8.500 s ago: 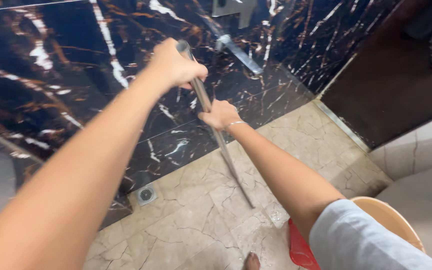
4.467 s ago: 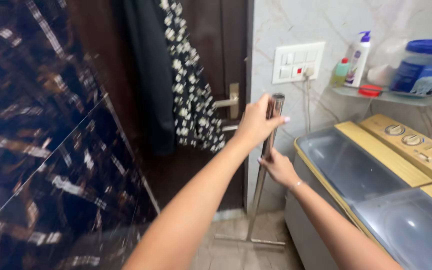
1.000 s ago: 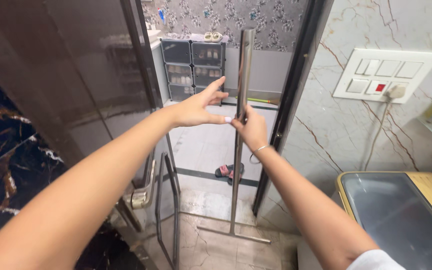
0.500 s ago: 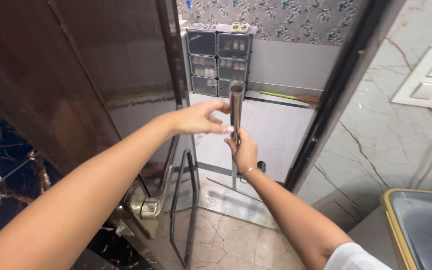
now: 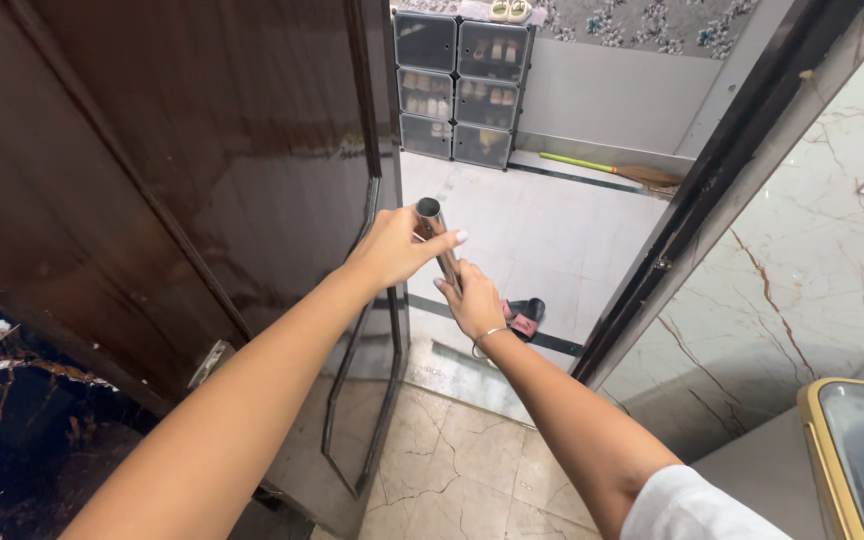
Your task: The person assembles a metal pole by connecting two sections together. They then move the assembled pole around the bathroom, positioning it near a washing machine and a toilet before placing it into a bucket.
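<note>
I hold a long silver metal pole [image 5: 433, 226] upright in an open doorway, its hollow top end facing me. My left hand [image 5: 389, 247] grips it near the top. My right hand [image 5: 473, 301] is closed around it just below. The lower part of the pole is hidden behind my hands and arm.
A dark brown wooden door [image 5: 202, 170] stands open on the left, a black door frame [image 5: 712, 180] on the right. Beyond lie a white tiled floor [image 5: 552, 220], a pink and black slipper [image 5: 524, 316], a shoe cabinet [image 5: 462, 85] and a broom [image 5: 612, 170]. A washing machine corner [image 5: 857, 450] sits lower right.
I have moved nearer the doorway and my view has tilted down. The pole now points more toward me, and both hands stay on it.
</note>
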